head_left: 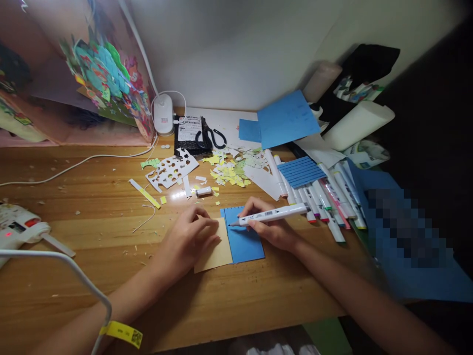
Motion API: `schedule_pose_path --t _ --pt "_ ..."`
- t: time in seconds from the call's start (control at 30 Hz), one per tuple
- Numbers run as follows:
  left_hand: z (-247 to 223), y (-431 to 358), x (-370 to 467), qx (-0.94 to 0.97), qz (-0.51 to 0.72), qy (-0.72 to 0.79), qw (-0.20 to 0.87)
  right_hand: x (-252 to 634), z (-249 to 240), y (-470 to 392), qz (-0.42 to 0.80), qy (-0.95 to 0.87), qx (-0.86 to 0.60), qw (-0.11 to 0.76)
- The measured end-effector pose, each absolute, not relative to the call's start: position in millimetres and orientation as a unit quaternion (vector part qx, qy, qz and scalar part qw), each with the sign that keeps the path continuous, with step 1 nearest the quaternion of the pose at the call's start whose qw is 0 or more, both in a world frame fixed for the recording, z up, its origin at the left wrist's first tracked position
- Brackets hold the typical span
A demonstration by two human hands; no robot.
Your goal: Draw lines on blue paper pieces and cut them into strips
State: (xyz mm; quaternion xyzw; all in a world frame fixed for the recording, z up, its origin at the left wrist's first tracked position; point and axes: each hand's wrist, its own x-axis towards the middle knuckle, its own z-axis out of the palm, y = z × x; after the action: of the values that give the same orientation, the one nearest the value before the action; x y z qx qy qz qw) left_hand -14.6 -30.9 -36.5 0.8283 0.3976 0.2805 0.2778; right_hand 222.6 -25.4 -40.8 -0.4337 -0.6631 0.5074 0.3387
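A blue card (pixel 247 244) lies on the wooden table, with small dark marks along its top edge. Over its left part rests a tan paper (pixel 216 256), its edge running down the blue card. My left hand (pixel 192 234) presses on the tan paper with its fingers curled together. In my right hand (pixel 271 227) is a white marker (pixel 275 214), held like a pen, its dark tip pointing left at the blue card beside the tan paper's edge. A white marker cap (pixel 204 192) lies beyond the cards.
Behind the hands are yellow paper scraps (pixel 231 172), a punched white card (pixel 172 170) and black scissors (pixel 211 139). Many markers (pixel 332 197), a lined blue card (pixel 301 171) and a blue sheet (pixel 286 121) lie right. A white cable (pixel 74 266) arches at front left.
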Motion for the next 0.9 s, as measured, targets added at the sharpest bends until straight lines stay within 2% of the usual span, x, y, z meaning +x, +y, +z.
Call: schedule_pose_path --t 0.17,0.57,0.9 --pt "-34.3 -34.8 -14.4 0.832 0.261 0.405 0.276 222.6 -40.6 -25.7 0.498 -0.676 -0.425 0.338" --pt "-32.6 -26.1 -17.8 0.766 0.245 0.438 0.402 222.4 -43.4 -26.2 0.511 -0.669 -0.417 0.343" --pt "-34.8 -38.7 -10.5 0.776 0.228 0.442 0.388 222.3 -45.1 -28.8 0.507 -0.673 -0.431 0.324"
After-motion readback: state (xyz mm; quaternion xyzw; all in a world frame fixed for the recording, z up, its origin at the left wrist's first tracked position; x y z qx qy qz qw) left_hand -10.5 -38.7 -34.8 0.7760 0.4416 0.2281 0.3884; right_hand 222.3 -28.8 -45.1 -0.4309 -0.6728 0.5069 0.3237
